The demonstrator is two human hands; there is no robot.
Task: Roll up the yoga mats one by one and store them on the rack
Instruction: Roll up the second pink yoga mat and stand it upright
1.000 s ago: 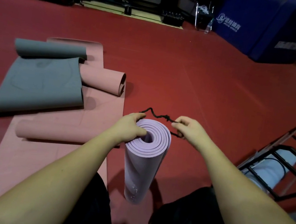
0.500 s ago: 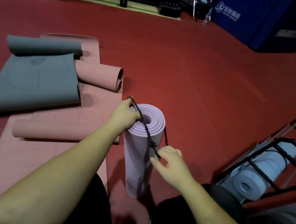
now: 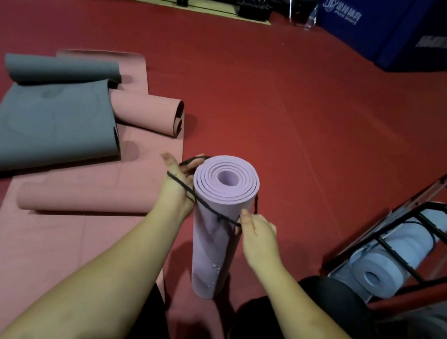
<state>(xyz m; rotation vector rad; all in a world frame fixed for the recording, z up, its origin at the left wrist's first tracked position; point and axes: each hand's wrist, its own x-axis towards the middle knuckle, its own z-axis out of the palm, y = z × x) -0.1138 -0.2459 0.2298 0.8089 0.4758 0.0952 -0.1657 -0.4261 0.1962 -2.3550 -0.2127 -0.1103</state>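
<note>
Lilac rolled mat stands on end on the red floor, dead centre before your knees. Black cord loops its upper part. Your right hand pinches the cord at 3 o'clock; your left hand, fingers straight, has cord across its back at 9. Risks: cord snags those fingers, slips over the top, roll loosens or topples. Rack waits at 3 o'clock.

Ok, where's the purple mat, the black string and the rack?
purple mat (image 3: 209, 243): head view, side of the roll.
black string (image 3: 207, 206): head view, stretch crossing the roll.
rack (image 3: 438, 229): head view, black top bar.
</note>
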